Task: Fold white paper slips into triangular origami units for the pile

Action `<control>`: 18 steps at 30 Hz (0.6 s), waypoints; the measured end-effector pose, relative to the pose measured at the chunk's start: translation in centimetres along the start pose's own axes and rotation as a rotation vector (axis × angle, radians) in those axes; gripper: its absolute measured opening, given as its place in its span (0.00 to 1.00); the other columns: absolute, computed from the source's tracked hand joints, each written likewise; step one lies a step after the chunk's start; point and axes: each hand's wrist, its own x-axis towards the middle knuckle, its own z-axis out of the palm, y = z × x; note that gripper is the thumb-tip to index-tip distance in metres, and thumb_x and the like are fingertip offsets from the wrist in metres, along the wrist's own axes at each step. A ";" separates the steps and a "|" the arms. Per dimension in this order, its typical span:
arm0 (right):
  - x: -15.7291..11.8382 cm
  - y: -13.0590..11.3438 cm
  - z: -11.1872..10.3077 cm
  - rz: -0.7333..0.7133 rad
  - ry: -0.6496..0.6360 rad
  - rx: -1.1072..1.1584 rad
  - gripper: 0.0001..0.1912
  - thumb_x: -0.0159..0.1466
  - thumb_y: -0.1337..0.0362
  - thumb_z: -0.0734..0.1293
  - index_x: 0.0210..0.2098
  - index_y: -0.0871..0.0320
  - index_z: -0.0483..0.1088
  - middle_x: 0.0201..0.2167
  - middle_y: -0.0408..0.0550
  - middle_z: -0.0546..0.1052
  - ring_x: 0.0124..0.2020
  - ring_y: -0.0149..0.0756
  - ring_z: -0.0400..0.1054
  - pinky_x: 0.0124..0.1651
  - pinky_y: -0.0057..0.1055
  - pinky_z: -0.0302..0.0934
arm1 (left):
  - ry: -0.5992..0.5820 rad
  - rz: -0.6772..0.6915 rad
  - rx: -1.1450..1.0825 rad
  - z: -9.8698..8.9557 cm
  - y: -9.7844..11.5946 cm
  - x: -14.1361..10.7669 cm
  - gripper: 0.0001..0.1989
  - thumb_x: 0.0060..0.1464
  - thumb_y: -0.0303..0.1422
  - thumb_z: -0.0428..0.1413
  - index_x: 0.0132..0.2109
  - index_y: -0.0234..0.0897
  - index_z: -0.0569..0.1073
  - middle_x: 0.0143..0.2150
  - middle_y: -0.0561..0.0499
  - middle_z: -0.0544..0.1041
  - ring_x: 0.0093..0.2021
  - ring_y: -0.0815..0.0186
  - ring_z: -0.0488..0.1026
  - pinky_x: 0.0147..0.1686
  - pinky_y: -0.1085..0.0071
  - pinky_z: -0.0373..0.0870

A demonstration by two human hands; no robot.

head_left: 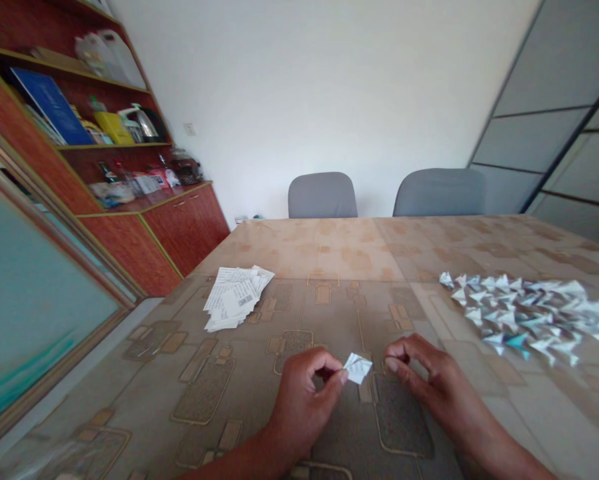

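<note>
— So, what is the left hand (304,393) doing?
— Pinching a small folded paper (357,367) between thumb and fingertips, just above the table (329,260) near its near edge.
— And the right hand (419,377)?
— Loosely curled just beside the paper, holding nothing.
— Anything else?
— A stack of paper slips (234,297) toward the left edge, and a heap of folded pieces (529,313) by the right edge.

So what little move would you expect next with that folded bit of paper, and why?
Probably the right hand closes in to pinch the free edge of the folded paper. The left hand already holds it by one corner above the table, while the right hand's fingers sit just beside it, apart. Finished pieces lie to the right, flat slips to the left.
</note>
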 end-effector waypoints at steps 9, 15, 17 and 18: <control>0.0 -1.5 0.8 -0.219 -0.062 -0.069 0.04 0.64 0.68 0.66 0.32 0.54 0.70 0.29 0.44 0.75 0.34 0.38 0.68 0.40 0.35 0.57 | -0.023 0.280 0.207 0.6 -0.8 -0.5 0.06 0.53 0.26 0.57 0.28 0.36 0.75 0.24 0.52 0.74 0.28 0.67 0.70 0.30 0.72 0.61; 0.3 0.0 -0.2 -0.335 -0.124 -0.218 0.09 0.67 0.66 0.63 0.29 0.54 0.68 0.28 0.43 0.74 0.34 0.37 0.66 0.40 0.35 0.53 | -0.100 0.365 0.299 -0.1 -0.5 0.1 0.02 0.54 0.27 0.59 0.33 0.38 0.75 0.31 0.50 0.76 0.34 0.64 0.70 0.36 0.70 0.63; 0.3 0.7 -0.4 -0.379 -0.199 -0.249 0.11 0.68 0.64 0.63 0.28 0.54 0.67 0.28 0.42 0.73 0.34 0.36 0.64 0.41 0.35 0.52 | -0.149 0.385 0.322 -0.1 -0.5 0.1 0.02 0.54 0.27 0.60 0.33 0.37 0.74 0.33 0.50 0.76 0.36 0.63 0.70 0.37 0.69 0.62; 0.3 1.0 -0.5 -0.394 -0.234 -0.253 0.12 0.68 0.64 0.63 0.27 0.54 0.67 0.28 0.42 0.73 0.34 0.36 0.64 0.41 0.35 0.52 | -0.170 0.396 0.336 0.0 -0.6 0.1 0.02 0.53 0.27 0.60 0.34 0.38 0.74 0.33 0.51 0.76 0.37 0.63 0.70 0.37 0.69 0.62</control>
